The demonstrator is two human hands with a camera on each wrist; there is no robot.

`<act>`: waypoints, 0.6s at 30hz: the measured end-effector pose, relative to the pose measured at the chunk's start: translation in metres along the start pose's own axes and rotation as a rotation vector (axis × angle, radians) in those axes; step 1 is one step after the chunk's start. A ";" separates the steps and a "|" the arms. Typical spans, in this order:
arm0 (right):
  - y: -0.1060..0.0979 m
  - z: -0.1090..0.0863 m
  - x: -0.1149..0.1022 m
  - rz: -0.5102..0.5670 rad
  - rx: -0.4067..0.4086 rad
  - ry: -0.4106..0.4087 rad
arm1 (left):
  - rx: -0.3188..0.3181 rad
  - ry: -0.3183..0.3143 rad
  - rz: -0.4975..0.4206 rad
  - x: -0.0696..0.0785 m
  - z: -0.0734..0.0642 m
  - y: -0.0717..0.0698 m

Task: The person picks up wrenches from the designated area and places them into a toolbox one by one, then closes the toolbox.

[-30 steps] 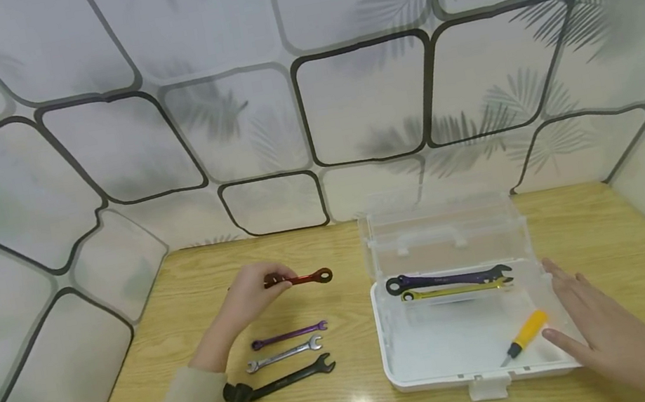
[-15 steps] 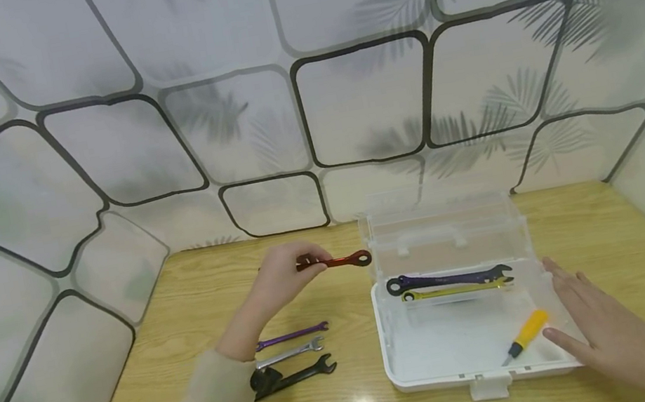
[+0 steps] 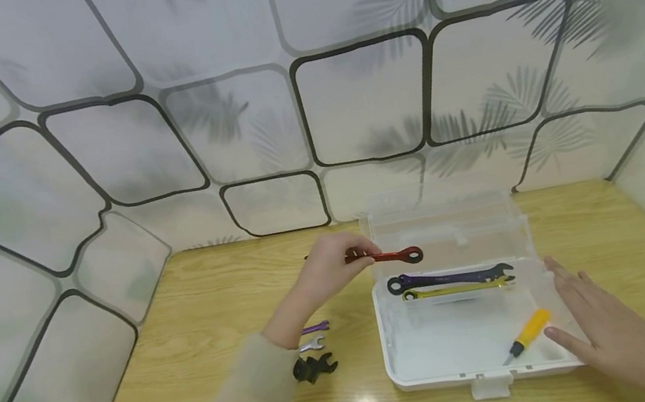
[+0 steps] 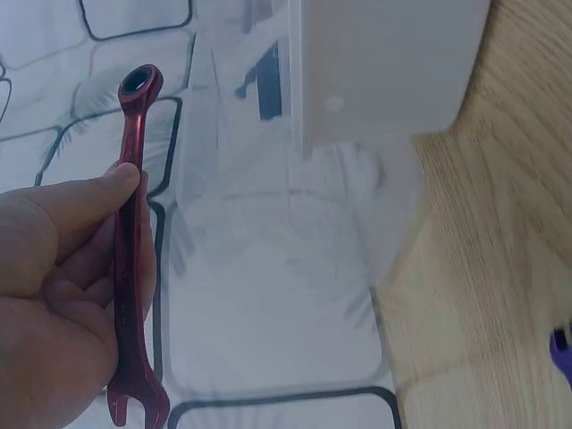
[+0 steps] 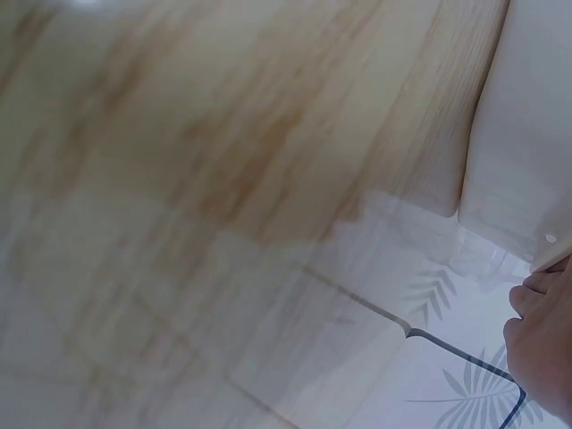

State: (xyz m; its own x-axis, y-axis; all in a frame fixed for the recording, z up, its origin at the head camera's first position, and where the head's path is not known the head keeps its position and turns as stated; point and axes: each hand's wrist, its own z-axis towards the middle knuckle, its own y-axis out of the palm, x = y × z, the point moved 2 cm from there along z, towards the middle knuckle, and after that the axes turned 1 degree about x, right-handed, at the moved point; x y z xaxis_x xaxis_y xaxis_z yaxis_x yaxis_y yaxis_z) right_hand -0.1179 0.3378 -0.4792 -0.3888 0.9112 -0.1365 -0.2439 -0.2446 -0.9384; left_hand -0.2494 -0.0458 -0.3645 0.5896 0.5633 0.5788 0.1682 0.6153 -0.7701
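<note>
The left hand (image 3: 329, 271), at the centre of the frame, holds the red ratcheting combination wrench (image 3: 396, 255) pinched between thumb and fingers. The left wrist view shows the ring end at the top and the open end at the bottom. In the head view, the ring end overlaps the transparent lid (image 3: 485, 239) at the rear left of the white toolbox (image 3: 449, 343); height above the box cannot be determined.

The right hand (image 3: 616, 333), at lower right, rests against the box's right side, fingers extended and thumb spread apart at the front rim. It grips no tool.

Status: the lid stands raised. Box contents, as visible: a dark purple ratcheting wrench (image 3: 451, 278) and a yellow ratcheting wrench (image 3: 462, 288), side by side along the rear, and a yellow-handled screwdriver (image 3: 532, 329) tilted at the front right. On the counter (image 3: 223, 296), left of the box, lie a small purple wrench (image 3: 316, 328), a silver wrench (image 3: 311, 344) and a black wrench (image 3: 328, 363), each partly hidden by the left arm.

Judged by this layout, three tools are stowed, the red one is in transfer, and three are left outside.
</note>
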 end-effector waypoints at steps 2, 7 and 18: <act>0.000 0.000 0.000 0.006 -0.001 0.002 | -0.012 0.004 0.007 0.005 0.004 0.005; 0.001 -0.002 0.000 0.026 -0.025 0.028 | -0.044 0.004 0.031 0.017 0.014 0.018; 0.004 -0.003 0.002 0.013 -0.051 0.044 | -0.115 0.046 0.060 0.039 0.030 0.042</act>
State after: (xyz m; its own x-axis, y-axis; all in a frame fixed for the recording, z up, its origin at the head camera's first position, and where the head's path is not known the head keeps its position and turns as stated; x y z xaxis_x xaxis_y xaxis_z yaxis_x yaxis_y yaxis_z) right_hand -0.1173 0.3395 -0.4837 -0.3518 0.9220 -0.1617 -0.1929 -0.2404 -0.9513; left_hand -0.2425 0.0187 -0.3667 0.6362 0.5701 0.5199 0.2194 0.5123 -0.8303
